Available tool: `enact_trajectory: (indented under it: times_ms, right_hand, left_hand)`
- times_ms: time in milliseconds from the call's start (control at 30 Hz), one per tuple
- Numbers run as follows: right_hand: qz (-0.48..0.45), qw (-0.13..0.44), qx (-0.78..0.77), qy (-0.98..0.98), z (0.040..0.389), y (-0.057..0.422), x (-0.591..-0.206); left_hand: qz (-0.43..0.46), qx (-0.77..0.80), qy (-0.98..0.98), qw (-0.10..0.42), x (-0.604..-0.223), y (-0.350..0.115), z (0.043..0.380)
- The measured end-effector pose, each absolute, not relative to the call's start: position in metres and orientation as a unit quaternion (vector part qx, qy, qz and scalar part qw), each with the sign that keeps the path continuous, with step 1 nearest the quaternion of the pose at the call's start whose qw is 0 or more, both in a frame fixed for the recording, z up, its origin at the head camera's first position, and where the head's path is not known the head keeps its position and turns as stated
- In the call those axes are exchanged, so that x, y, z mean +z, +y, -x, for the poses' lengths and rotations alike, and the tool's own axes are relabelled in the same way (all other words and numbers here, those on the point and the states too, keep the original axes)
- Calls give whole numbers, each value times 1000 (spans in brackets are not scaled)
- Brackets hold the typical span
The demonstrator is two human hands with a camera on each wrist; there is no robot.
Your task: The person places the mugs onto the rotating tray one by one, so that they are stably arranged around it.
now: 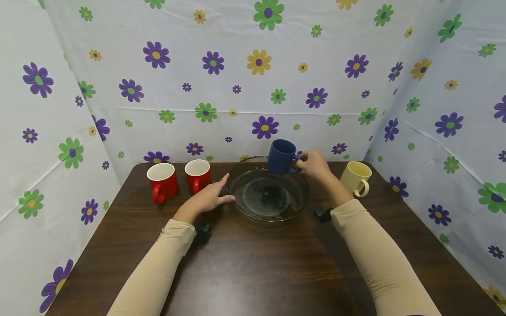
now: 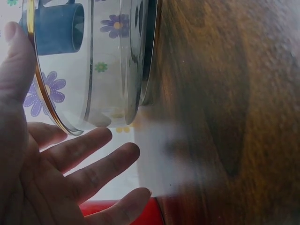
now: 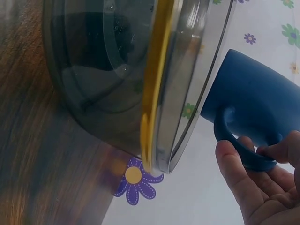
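Note:
My right hand [image 1: 315, 166] pinches the handle of a blue mug [image 1: 281, 156], holding it up over the far right part of a round clear glass bowl [image 1: 298, 206]. In the right wrist view, thumb and fingers close round the handle of the mug [image 3: 253, 98], apart from the bowl's rim. At the bowl's left side is my left hand [image 1: 206, 199], fingers extended and thumb spread. The left wrist view has the left hand's thumb [image 2: 18, 65] against the rim, with the fingers reaching along the outside of the bowl wall [image 2: 70, 101].
Two red mugs with white insides, one farther left [image 1: 164, 184] and one nearer the bowl [image 1: 197, 175], stand left of it. A pale yellow mug [image 1: 353, 175] stands at the right. Flowered white cloth [image 1: 233, 101] hangs around the brown wooden table [image 1: 261, 272].

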State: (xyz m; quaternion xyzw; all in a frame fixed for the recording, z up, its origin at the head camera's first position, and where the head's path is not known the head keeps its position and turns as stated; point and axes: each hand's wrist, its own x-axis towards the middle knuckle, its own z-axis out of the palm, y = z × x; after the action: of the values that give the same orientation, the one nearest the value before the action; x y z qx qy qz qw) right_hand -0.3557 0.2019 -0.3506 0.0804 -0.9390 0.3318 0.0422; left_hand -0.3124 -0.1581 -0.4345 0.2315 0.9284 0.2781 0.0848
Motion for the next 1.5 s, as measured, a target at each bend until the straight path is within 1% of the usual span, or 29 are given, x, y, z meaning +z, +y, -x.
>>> enact_trajectory:
  times_ms: [167, 500, 833, 1200, 1500]
  right_hand:
    - [-80, 32, 327, -941, 362, 198, -352]
    - [-97, 32, 326, -940, 369, 191, -355]
    - [-87, 16, 336, -938, 379, 183, -358]
    - [-84, -5, 323, -943, 388, 181, -370]
    - [-95, -22, 329, -939, 388, 179, -385]
  left_hand:
    - [-232, 276, 929, 87, -434, -158, 312]
    - [-232, 276, 929, 84, -433, -159, 311]
    - [-229, 283, 927, 86, -429, -159, 310]
    - [-228, 278, 929, 93, -433, -160, 314]
    - [-227, 282, 928, 91, -434, -159, 313]
